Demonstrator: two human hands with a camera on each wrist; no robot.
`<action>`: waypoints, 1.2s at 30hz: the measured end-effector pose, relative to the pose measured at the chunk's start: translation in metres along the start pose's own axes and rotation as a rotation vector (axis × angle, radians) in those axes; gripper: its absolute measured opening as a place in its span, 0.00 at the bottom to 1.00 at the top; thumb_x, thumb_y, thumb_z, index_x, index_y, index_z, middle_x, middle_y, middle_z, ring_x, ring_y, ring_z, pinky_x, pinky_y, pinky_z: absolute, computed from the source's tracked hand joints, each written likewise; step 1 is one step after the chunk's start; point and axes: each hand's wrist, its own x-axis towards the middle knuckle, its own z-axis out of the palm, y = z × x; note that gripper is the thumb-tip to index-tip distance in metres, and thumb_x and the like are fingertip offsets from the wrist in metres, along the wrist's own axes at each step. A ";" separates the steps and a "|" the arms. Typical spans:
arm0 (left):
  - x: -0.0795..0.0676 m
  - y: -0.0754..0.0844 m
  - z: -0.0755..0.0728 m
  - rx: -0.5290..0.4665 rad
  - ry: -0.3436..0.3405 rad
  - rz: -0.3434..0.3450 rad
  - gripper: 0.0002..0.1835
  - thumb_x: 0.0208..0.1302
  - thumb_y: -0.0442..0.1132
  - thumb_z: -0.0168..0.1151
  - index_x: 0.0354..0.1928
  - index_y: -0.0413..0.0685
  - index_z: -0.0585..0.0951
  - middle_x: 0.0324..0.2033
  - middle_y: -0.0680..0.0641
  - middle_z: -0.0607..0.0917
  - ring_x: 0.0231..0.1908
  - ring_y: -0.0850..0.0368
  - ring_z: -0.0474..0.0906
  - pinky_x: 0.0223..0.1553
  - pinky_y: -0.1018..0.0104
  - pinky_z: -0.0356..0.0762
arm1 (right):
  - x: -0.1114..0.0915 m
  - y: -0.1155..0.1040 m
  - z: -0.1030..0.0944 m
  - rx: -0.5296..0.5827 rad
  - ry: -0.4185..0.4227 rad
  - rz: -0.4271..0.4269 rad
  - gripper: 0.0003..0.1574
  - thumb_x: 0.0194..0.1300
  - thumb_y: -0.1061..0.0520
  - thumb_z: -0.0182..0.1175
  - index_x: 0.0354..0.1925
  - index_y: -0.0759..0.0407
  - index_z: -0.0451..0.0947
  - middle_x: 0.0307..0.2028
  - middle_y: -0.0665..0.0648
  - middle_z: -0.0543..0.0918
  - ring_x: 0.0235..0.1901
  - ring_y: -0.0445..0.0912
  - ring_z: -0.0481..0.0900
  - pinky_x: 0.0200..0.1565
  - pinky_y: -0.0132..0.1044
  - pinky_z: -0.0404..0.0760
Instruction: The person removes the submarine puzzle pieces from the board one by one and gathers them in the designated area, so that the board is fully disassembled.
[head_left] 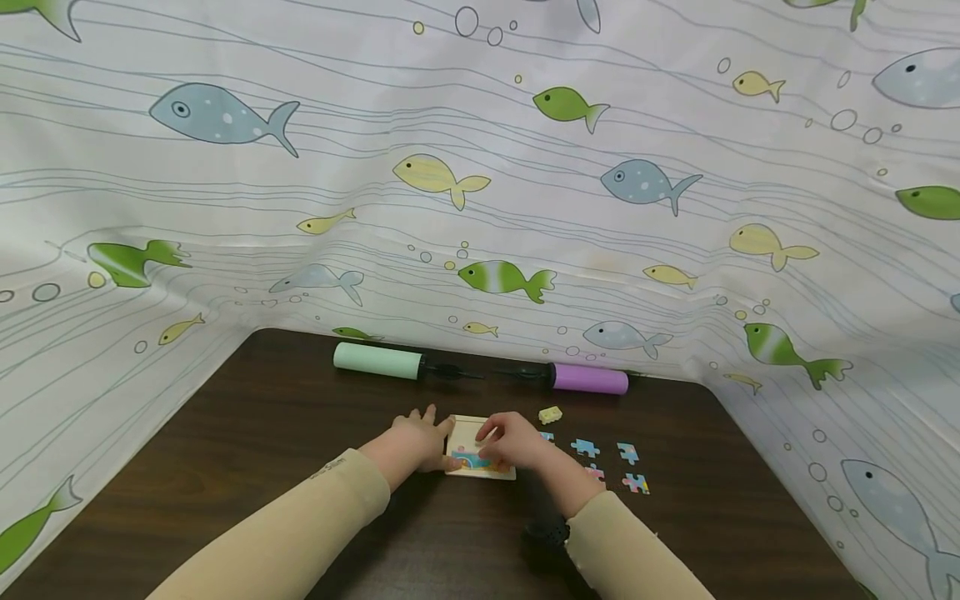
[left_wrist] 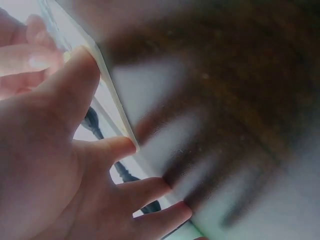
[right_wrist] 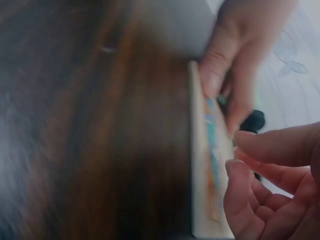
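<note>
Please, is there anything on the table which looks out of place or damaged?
One small thing: a pale yellow toy brick sits near the loose puzzle pieces, yet it does not look like one of them. I see no spill or damage.

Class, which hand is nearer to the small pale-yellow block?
Right hand: over the right side of the pale wooden puzzle tray, with the small pale-yellow block just beyond. The left hand is farther, at the tray's left edge.
</note>
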 end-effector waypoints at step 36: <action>0.000 -0.006 0.000 -0.023 0.004 0.050 0.52 0.55 0.72 0.62 0.76 0.53 0.61 0.72 0.35 0.59 0.69 0.33 0.58 0.61 0.38 0.63 | 0.001 -0.003 0.023 -0.036 0.039 -0.036 0.08 0.64 0.62 0.67 0.30 0.61 0.77 0.25 0.51 0.75 0.23 0.43 0.69 0.25 0.34 0.69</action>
